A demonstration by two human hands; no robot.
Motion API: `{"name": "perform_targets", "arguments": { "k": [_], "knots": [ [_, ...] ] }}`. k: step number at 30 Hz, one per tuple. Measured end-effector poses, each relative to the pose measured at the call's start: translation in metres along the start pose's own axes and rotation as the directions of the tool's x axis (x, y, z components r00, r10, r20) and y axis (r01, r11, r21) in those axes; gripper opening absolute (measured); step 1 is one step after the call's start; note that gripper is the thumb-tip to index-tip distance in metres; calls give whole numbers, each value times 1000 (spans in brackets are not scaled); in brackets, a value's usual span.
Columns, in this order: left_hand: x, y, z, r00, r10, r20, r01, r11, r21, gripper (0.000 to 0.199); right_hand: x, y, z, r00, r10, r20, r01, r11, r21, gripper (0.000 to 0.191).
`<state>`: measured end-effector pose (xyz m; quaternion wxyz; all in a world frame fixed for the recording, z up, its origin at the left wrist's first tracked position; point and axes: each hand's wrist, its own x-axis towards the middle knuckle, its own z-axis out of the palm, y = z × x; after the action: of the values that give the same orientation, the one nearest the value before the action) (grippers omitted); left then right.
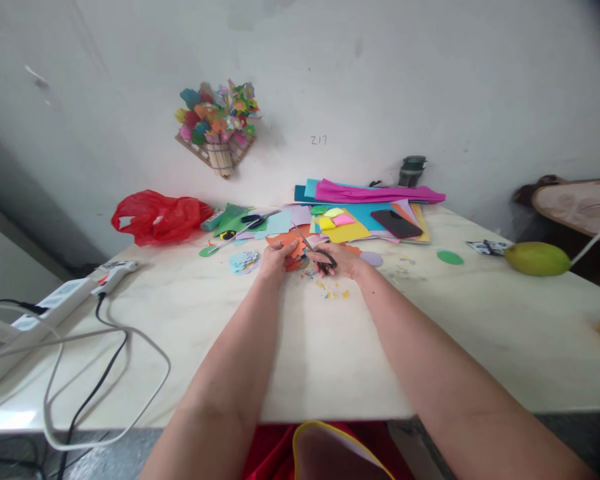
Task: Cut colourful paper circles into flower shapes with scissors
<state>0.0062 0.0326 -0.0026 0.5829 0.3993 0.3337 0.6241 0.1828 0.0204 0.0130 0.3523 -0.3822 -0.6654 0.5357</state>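
Note:
My left hand (275, 258) is closed on a piece of orange paper (294, 249), pinched at its left side. In my right hand (343, 259) is a pair of black-handled scissors (325, 260), fingers wrapped through the handles. The blades point up and left, beside the orange paper; whether they touch it I cannot tell. More orange paper (277, 238) lies behind and under my hands. Small paper scraps (335, 293) are strewn on the table just in front of them. To the left sits a pile of pale blue cut pieces (245, 262).
Colored sheets (350, 231), a phone (397, 224) and a second pair of scissors (253, 220) lie toward the wall. A red plastic bag (160, 217) is at back left. Power strips (55, 303) and cables occupy the left side. A green-yellow fruit (537, 259) rests at right.

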Motion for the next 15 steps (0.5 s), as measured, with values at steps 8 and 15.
{"name": "perform_targets", "arguments": {
  "k": [8, 15],
  "knots": [
    [1, -1, 1, 1000, -9, -5, 9, 999, -37, 34, 4, 5, -1, 1000, 1, 13, -1, 1000, 7, 40],
    [4, -4, -2, 1000, -23, -17, 22, 998, -52, 34, 3, 7, -2, 1000, -11, 9, 11, 1000, -22, 40]
  ]
}}
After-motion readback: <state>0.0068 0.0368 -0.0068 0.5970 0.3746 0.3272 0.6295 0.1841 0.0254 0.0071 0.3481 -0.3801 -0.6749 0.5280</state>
